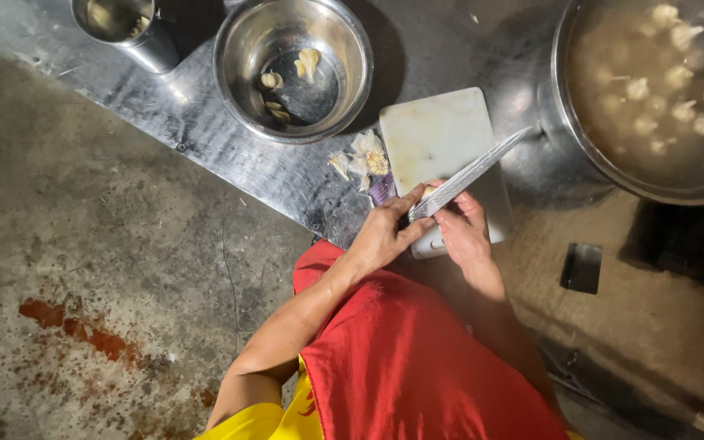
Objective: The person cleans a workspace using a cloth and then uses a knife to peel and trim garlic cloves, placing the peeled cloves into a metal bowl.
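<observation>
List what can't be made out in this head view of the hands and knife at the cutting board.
- Head view: what the left hand presses on the cutting board is hidden by both hands and the knife.
- The knife handle is covered by the right hand.
- The large pot is cut off by the top and right edges.
- The small cup is cut by the top edge; its contents are too dim to tell.

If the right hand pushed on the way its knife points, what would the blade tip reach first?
The right hand holds the knife aimed up-right across the white cutting board. Continuing that line, the tip would likely meet the wall of the large pot first, though height is unclear.
</observation>
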